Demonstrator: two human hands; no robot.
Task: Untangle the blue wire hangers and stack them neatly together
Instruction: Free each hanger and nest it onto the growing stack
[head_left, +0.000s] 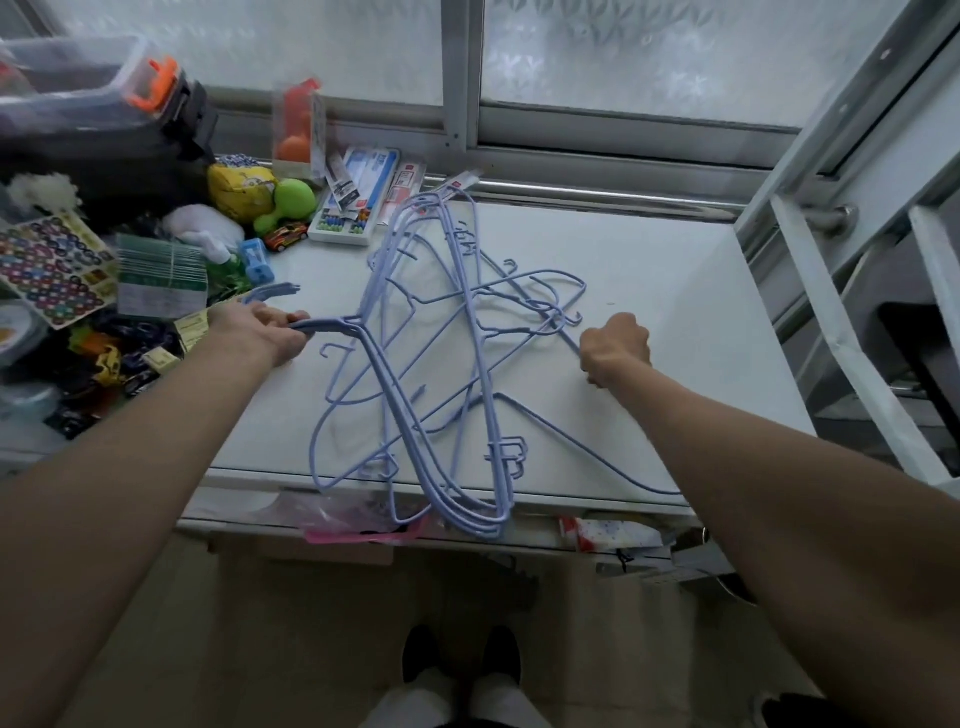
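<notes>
Left hand (265, 332): grip closed on the corner of one or more blue hangers (415, 364), fingers (298, 318) wrapped over the wire where a bundle of them bends. Right hand (615, 348): fist closed around a single long wire that runs up and away across the pile; fingertips tucked under, can't see them.

The hangers lie in a tangled heap on the white desk (649, 291), between the 2 hands. Hooks point every way; several frames cross each other. The near ends hang over the desk's front edge. One wide triangle frame reaches out below the right forearm, partly hidden by it. Exact count can't be made out, too many overlaps.

Containers, all left of the hangers: a clear plastic box (72, 83) w/ orange latch (156, 83) at the far left corner, contents dark and blurred. A clear pack (297, 124) holds orange rounded pieces. A flat white tray (345, 223) beyond the pile holds small coloured bits, too small to name.

Other clutter left of the hangers: yellow bag (239, 189), green toy (288, 202), small toy car (285, 236), blue sharpener-like item (257, 262), sticker sheet (49, 270), stack of green cards (161, 275). This pile crowds the left hand's side.

Behind the hangers: frosted window (649, 57) and a metal rail. Right of them: white metal frame (831, 156), cut off by the edge. Under the desk's front edge, pink plastic (358, 532) and paper scraps. Below, dark shoes (462, 654) on the floor.
</notes>
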